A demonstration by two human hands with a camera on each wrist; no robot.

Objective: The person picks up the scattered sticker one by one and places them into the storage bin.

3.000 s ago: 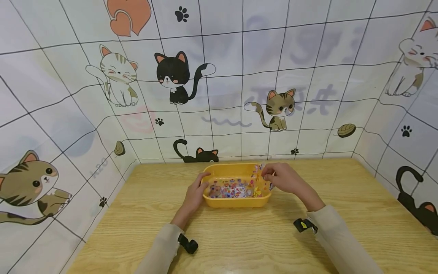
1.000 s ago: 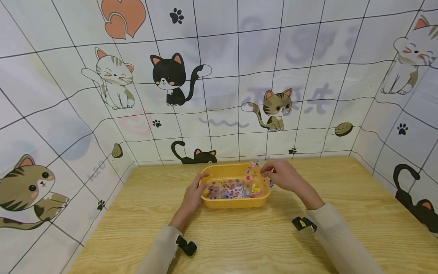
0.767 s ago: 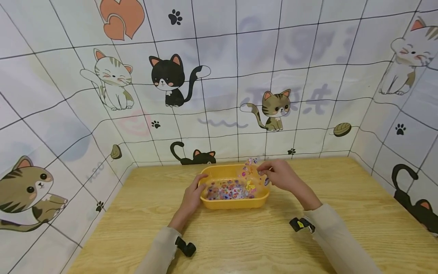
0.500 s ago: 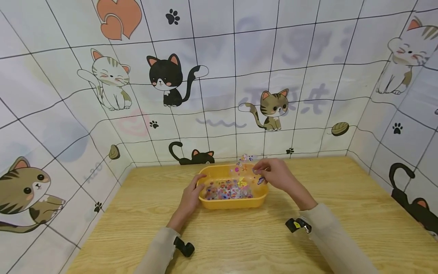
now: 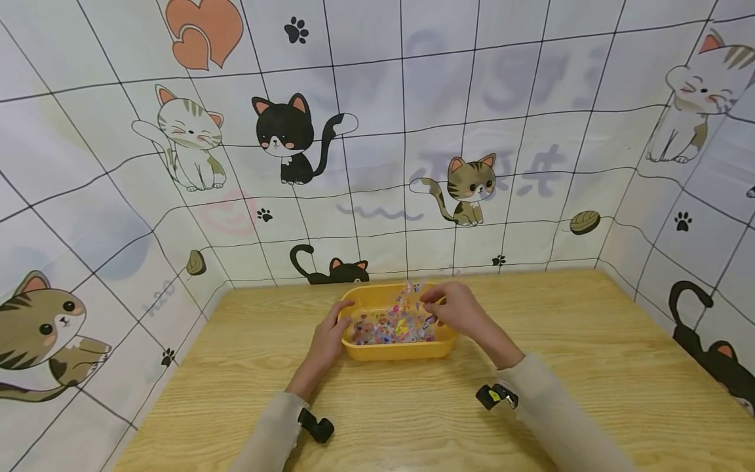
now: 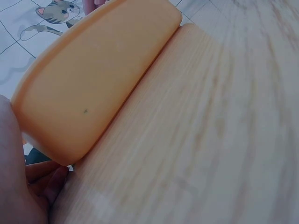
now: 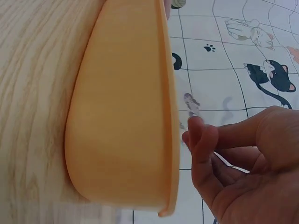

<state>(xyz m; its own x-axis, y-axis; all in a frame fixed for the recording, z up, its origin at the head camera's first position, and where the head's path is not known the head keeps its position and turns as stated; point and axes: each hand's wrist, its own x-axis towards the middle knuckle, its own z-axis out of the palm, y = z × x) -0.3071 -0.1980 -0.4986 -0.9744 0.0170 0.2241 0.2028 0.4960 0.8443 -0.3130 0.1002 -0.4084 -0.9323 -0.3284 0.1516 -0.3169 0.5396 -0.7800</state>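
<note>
A yellow plastic tray (image 5: pixel 401 352) stands on the wooden table, its floor covered with small colourful clear pieces (image 5: pixel 377 331). My left hand (image 5: pixel 326 339) holds the tray's left end, thumb at the rim; in the left wrist view, curled fingers (image 6: pixel 44 179) reach to its lower corner. Over the right part of the tray, my right hand (image 5: pixel 457 308) pinches a transparent sheet (image 5: pixel 407 298) printed with small bright pictures, which looks like a sticker sheet. The right wrist view shows thumb and fingertips pressed together beyond the rim, with a bit of the sheet (image 7: pixel 190 103) past them.
The light wood table (image 5: pixel 383 413) extends on both sides of the tray and in front of it. Behind and at both sides rises a white gridded wall covering (image 5: pixel 377 164) with cartoon cats. A small black camera is strapped to each wrist.
My right hand has moved left from the tray's right end, carrying the transparent sheet, which rose above the far rim and has since dropped lower into the tray. My left hand keeps its hold.
</note>
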